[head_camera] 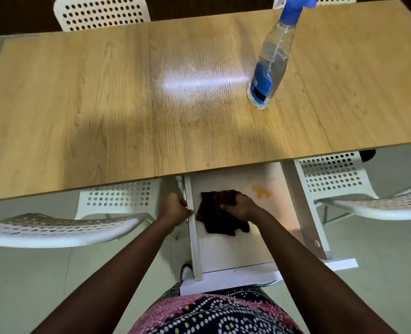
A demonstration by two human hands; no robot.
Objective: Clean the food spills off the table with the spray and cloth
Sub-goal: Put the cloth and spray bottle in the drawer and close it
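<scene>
head | right hand (241,205) grips dark cloth (220,214), pressed on white panel (235,244) under the table (103,104) edge | orange spill (262,191) just right of cloth (on the panel) | left hand (175,208) curled round the panel's left edge | spray bottle (270,66) upright on tabletop, far right, untouched

No wording can be read anywhere: the blue-and-black label (261,84) on the spray bottle (273,61), standing near the table's (103,92) far right edge, is too blurred.
</scene>
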